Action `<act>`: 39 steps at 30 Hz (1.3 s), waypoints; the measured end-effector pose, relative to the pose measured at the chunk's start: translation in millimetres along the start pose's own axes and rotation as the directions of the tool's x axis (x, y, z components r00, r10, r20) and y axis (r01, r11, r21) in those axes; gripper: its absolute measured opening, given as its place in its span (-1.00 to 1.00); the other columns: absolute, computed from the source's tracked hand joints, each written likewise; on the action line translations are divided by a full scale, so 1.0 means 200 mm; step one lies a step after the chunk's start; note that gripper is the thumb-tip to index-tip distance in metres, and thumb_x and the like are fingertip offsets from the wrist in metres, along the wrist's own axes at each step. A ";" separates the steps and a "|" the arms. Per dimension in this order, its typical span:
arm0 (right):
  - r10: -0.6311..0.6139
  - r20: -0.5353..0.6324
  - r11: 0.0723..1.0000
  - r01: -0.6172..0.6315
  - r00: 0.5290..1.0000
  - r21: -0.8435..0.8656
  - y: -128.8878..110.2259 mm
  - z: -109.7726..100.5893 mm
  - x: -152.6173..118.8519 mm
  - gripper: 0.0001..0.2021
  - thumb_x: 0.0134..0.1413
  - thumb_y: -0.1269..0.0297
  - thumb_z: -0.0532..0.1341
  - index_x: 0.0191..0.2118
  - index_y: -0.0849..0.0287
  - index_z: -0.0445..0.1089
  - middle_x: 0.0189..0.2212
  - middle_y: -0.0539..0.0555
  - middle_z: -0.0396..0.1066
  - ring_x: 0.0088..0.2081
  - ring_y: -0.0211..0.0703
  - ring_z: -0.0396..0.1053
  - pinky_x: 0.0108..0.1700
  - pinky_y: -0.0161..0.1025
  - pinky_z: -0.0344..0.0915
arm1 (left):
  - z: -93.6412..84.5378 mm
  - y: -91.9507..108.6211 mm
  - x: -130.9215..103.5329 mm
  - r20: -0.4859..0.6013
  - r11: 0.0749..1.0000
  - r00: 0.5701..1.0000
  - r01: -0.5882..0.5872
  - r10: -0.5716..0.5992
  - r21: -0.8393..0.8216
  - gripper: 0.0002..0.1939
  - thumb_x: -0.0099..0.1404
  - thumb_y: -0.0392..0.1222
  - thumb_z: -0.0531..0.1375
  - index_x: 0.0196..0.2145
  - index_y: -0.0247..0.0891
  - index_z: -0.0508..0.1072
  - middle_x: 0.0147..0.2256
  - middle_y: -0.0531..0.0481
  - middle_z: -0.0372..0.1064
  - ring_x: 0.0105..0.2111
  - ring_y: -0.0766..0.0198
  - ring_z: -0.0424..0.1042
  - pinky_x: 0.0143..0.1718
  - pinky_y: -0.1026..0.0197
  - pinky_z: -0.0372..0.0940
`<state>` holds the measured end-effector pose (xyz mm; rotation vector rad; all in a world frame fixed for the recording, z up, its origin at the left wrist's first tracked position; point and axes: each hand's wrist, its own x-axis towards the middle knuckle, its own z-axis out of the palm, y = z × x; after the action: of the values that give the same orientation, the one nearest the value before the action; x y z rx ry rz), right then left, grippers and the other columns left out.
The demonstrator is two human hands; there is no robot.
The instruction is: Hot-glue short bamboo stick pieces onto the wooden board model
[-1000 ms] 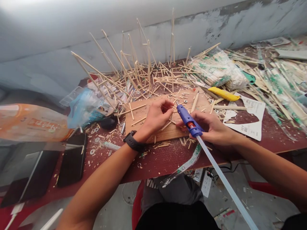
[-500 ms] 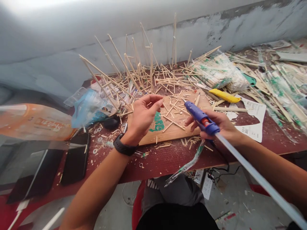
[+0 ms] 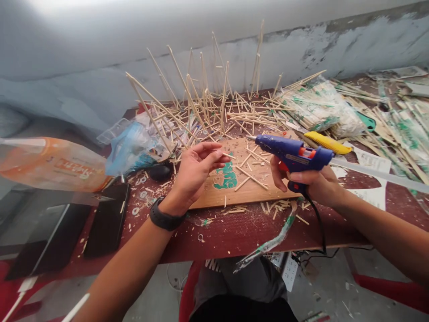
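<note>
My left hand [image 3: 197,172] is closed in a pinch on a short wooden stick [image 3: 229,156], over the left part of a wooden board [image 3: 208,199]. To its right, my right hand [image 3: 310,181] is wrapped round the handle of a blue glue gun [image 3: 291,151]. The nozzle points left toward the pinched stick, with a gap between them. A long pale glue stick [image 3: 378,171] juts from the gun's back end. On the board lie several cut sticks [image 3: 252,177] and a green printed pattern [image 3: 228,174], partly behind my left fingers.
Thin stick frames [image 3: 224,98] stand up behind the board. A yellow utility knife [image 3: 328,142] and bagged sticks [image 3: 311,103] lie at the right. On the left are an orange-marked plastic bag [image 3: 56,163], a blue bag [image 3: 129,147] and a phone [image 3: 107,221]. The gun's black cord [image 3: 320,223] hangs over the table edge.
My right hand has turned the glue gun from slanting toward me to nearly level, nozzle left. The stick in my left fingers shows more plainly. The view has shifted slightly.
</note>
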<state>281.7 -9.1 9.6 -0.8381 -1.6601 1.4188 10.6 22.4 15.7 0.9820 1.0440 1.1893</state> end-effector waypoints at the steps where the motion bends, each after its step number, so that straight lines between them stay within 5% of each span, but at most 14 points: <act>1: 0.018 0.000 1.000 -0.018 1.000 -0.023 0.01 0.00 0.00 -0.78 0.24 0.09 0.28 -0.13 0.12 0.46 -0.51 -0.03 0.40 -0.48 -0.21 0.36 -0.40 -0.20 0.26 | 0.00 -0.01 0.00 -0.003 1.000 1.000 -0.001 0.001 0.004 -0.87 0.20 -0.32 0.45 -0.30 -0.25 0.60 -0.44 0.03 0.65 -0.38 0.33 0.68 -0.33 0.38 0.52; 5: 0.074 -0.039 0.988 -0.079 0.996 -0.135 0.03 0.00 -0.04 -0.83 0.12 0.21 0.29 -0.17 0.10 0.48 -0.53 -0.02 0.41 -0.53 -0.20 0.33 -0.50 -0.21 0.23 | -0.01 -0.03 0.00 -0.007 0.999 0.999 -0.035 0.036 0.038 -0.90 0.22 -0.33 0.43 -0.31 -0.25 0.60 -0.43 0.03 0.64 -0.36 0.30 0.70 -0.32 0.34 0.56; 9: -0.034 -0.108 0.942 -0.005 0.994 -0.336 0.01 0.03 -0.07 -0.93 0.12 0.24 0.34 -0.29 0.05 0.47 -0.49 0.00 0.45 -0.50 -0.18 0.36 -0.47 -0.17 0.30 | 0.00 -0.04 -0.01 -0.012 0.996 0.998 -0.058 0.059 0.062 -0.90 0.25 -0.32 0.43 -0.29 -0.26 0.59 -0.42 0.02 0.65 -0.33 0.26 0.71 -0.30 0.31 0.59; 15: -0.167 0.008 0.772 0.136 0.986 -0.620 0.01 0.03 -0.08 -0.91 0.23 0.30 0.37 -0.30 0.02 0.46 -0.47 -0.02 0.45 -0.47 -0.19 0.38 -0.36 -0.15 0.35 | 0.01 -0.05 -0.03 -0.008 0.998 0.999 -0.050 0.050 0.048 -0.93 0.30 -0.36 0.39 -0.30 -0.27 0.59 -0.42 0.03 0.64 -0.34 0.27 0.72 -0.31 0.33 0.59; 29: -0.195 -0.009 0.785 0.150 0.981 -0.602 0.00 0.04 -0.06 -0.79 0.19 0.33 0.34 -0.43 0.02 0.34 -0.58 -0.05 0.37 -0.59 -0.25 0.30 -0.52 -0.19 0.22 | 0.02 -0.04 -0.05 0.052 1.000 0.999 -0.002 0.003 -0.011 -0.91 0.31 -0.39 0.37 -0.29 -0.25 0.59 -0.38 0.03 0.65 -0.30 0.25 0.73 -0.26 0.31 0.63; 39: -0.172 0.038 0.775 0.159 0.984 -0.611 0.01 0.03 -0.07 -0.88 0.24 0.37 0.34 -0.31 0.01 0.43 -0.52 -0.05 0.42 -0.55 -0.25 0.35 -0.47 -0.22 0.29 | 0.02 -0.05 -0.06 0.069 1.000 0.998 -0.003 0.004 -0.019 -0.92 0.30 -0.38 0.38 -0.29 -0.25 0.59 -0.38 0.02 0.65 -0.29 0.24 0.73 -0.24 0.30 0.63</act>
<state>283.7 -23.9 5.7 -1.0135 -2.1618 0.7296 15.6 10.1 8.5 1.0036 0.9751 1.1585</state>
